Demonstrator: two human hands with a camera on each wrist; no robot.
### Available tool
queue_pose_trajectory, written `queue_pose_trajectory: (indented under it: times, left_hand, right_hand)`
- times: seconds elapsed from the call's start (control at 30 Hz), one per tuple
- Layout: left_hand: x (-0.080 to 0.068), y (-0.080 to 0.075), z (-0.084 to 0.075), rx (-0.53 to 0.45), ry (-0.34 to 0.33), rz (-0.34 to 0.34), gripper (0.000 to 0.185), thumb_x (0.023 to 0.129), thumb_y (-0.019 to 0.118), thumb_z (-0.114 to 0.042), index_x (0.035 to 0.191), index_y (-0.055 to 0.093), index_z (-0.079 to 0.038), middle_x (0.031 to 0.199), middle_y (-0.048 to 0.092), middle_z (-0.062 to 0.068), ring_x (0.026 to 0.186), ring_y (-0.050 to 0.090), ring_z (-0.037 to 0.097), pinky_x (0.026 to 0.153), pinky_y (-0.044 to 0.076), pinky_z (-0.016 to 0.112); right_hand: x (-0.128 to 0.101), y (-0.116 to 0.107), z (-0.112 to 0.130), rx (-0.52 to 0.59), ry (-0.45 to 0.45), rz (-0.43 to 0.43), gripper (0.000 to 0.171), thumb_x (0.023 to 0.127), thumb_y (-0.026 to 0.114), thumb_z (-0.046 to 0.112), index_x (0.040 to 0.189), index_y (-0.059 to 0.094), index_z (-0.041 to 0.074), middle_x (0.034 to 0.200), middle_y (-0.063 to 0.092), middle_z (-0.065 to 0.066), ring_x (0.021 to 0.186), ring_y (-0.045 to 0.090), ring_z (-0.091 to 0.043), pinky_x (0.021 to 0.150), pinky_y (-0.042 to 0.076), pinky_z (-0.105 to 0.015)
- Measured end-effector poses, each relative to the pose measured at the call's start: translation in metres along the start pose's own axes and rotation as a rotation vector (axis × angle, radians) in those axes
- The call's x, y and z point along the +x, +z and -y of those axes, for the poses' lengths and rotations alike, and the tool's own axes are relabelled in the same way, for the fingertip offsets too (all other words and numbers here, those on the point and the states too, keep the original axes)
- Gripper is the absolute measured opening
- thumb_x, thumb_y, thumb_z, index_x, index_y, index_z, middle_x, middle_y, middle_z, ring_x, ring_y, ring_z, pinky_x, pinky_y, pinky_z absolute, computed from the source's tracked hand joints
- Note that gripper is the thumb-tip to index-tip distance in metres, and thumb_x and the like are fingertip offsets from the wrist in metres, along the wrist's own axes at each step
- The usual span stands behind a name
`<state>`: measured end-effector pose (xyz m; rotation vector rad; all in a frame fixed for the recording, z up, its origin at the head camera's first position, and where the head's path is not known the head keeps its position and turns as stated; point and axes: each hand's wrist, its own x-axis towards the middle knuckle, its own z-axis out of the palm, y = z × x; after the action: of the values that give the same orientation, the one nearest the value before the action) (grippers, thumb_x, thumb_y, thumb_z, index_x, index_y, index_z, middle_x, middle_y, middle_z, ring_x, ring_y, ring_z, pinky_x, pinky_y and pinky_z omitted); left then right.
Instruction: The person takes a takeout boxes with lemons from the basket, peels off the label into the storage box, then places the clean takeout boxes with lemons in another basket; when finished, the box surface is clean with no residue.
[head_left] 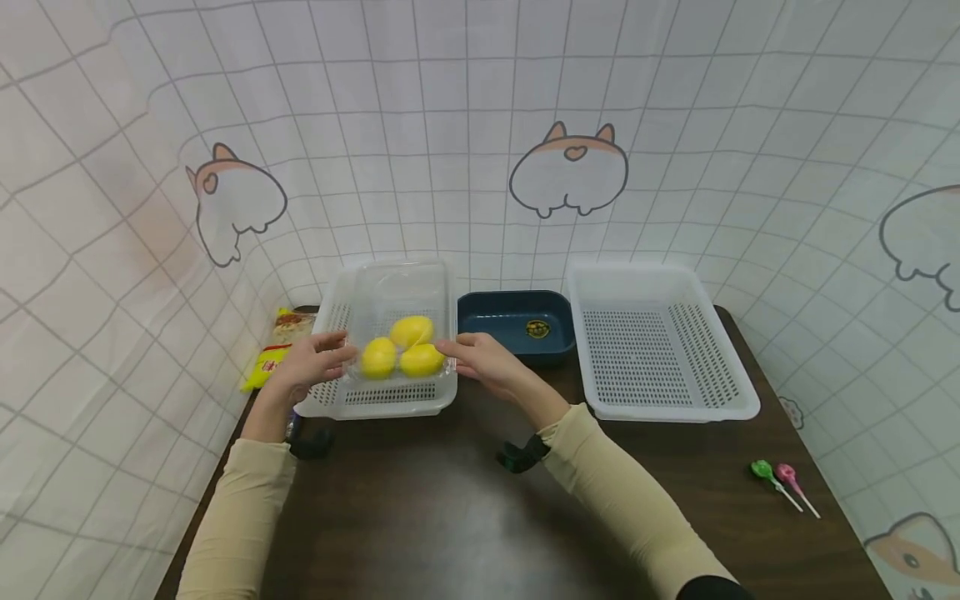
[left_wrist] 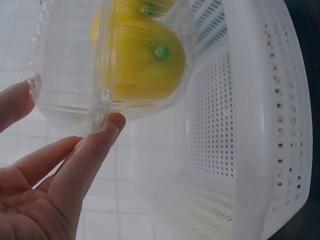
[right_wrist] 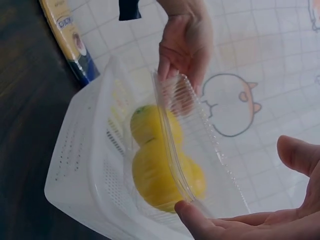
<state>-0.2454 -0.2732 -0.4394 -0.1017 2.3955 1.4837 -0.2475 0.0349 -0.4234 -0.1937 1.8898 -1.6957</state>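
Note:
A clear plastic clamshell box [head_left: 397, 287] with three yellow lemons [head_left: 413, 332] inside is over the left white basket [head_left: 393, 409]. My left hand [head_left: 315, 364] grips the box's left side, its fingertips at the rim and its thumb at the lid's edge in the left wrist view. On the other side, my right hand [head_left: 487, 364] touches the rim with a fingertip; its thumb [right_wrist: 298, 154] stands away from the box. The lemons show green stem ends [left_wrist: 161, 51] through the plastic.
A dark blue dish [head_left: 516, 302] stands between the left basket and a second white basket [head_left: 660, 350] on the right. Yellow snack packets [head_left: 264, 367] lie beside the left basket. Two lollipops, green [head_left: 762, 469] and pink [head_left: 787, 474], lie near the table's right edge.

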Motion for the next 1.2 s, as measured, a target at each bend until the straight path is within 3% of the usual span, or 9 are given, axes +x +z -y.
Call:
queue_pose_trajectory:
  times: [0.17, 0.3, 0.5, 0.73, 0.83, 0.9, 1.0, 1.2]
  left_hand:
    - [0.012, -0.012, 0.002, -0.008, -0.060, 0.046, 0.071, 0.103, 0.053, -0.028, 0.158, 0.018, -0.002, 0.162, 0.026, 0.025, 0.137, 0.050, 0.036, 0.104, 0.051, 0.034]
    - [0.022, -0.016, 0.000, -0.005, -0.105, 0.079, 0.069, 0.105, 0.049, -0.025, 0.158, 0.013, 0.001, 0.161, 0.027, 0.027, 0.142, 0.044, 0.041, 0.108, 0.047, 0.038]
    - [0.033, -0.018, 0.001, 0.043, -0.168, 0.069, 0.068, 0.104, 0.049, -0.021, 0.157, 0.014, 0.004, 0.161, 0.022, 0.028, 0.141, 0.044, 0.041, 0.113, 0.043, 0.045]
    - [0.045, -0.021, 0.004, 0.097, -0.220, 0.098, 0.068, 0.106, 0.044, -0.018, 0.157, 0.007, 0.005, 0.164, 0.014, 0.029, 0.146, 0.036, 0.043, 0.117, 0.041, 0.046]
    - [0.050, -0.023, 0.005, 0.135, -0.245, 0.108, 0.068, 0.106, 0.044, -0.019, 0.157, 0.006, 0.006, 0.162, 0.019, 0.029, 0.143, 0.041, 0.040, 0.109, 0.050, 0.035]
    - [0.052, -0.024, 0.006, 0.155, -0.264, 0.110, 0.068, 0.105, 0.044, -0.019, 0.157, 0.007, 0.005, 0.161, 0.024, 0.029, 0.138, 0.045, 0.035, 0.096, 0.054, 0.025]
    - [0.056, -0.025, 0.005, 0.167, -0.294, 0.093, 0.068, 0.105, 0.046, -0.021, 0.157, 0.011, 0.004, 0.158, 0.030, 0.028, 0.133, 0.046, 0.030, 0.080, 0.053, 0.017]
    - [0.062, -0.027, 0.007, 0.169, -0.324, 0.083, 0.067, 0.104, 0.049, -0.022, 0.157, 0.017, 0.001, 0.157, 0.034, 0.026, 0.135, 0.048, 0.034, 0.094, 0.053, 0.026]
  right_hand:
    - [0.014, 0.008, 0.004, 0.052, 0.057, -0.017, 0.079, 0.100, 0.058, 0.036, 0.156, 0.020, -0.005, 0.166, 0.019, -0.018, 0.154, 0.027, -0.029, 0.125, 0.029, -0.044]
    - [0.026, 0.013, 0.005, 0.107, 0.079, -0.017, 0.079, 0.100, 0.056, 0.039, 0.156, 0.019, -0.004, 0.165, 0.021, -0.017, 0.154, 0.026, -0.029, 0.126, 0.025, -0.044]
    - [0.044, 0.020, 0.002, 0.224, 0.121, 0.014, 0.074, 0.103, 0.048, 0.046, 0.157, 0.023, 0.002, 0.162, 0.030, -0.019, 0.151, 0.033, -0.032, 0.127, 0.024, -0.044]
    - [0.060, 0.027, 0.000, 0.325, 0.177, -0.007, 0.083, 0.102, 0.043, 0.052, 0.161, 0.004, 0.008, 0.167, 0.007, -0.022, 0.157, 0.017, -0.034, 0.129, 0.017, -0.043]
    - [0.067, 0.029, -0.002, 0.343, 0.198, -0.010, 0.083, 0.102, 0.045, 0.049, 0.161, 0.002, 0.009, 0.167, 0.007, -0.023, 0.157, 0.017, -0.033, 0.130, 0.017, -0.043]
    - [0.073, 0.030, -0.004, 0.350, 0.213, -0.012, 0.081, 0.102, 0.046, 0.046, 0.161, 0.003, 0.009, 0.167, 0.009, -0.023, 0.156, 0.018, -0.033, 0.129, 0.017, -0.043]
    - [0.080, 0.029, -0.004, 0.371, 0.230, -0.022, 0.078, 0.103, 0.045, 0.045, 0.160, 0.006, 0.008, 0.166, 0.013, -0.024, 0.156, 0.021, -0.033, 0.129, 0.018, -0.043]
    - [0.090, 0.030, -0.006, 0.438, 0.276, -0.052, 0.084, 0.103, 0.042, 0.051, 0.160, 0.001, 0.004, 0.167, 0.009, -0.023, 0.156, 0.020, -0.033, 0.129, 0.019, -0.042]
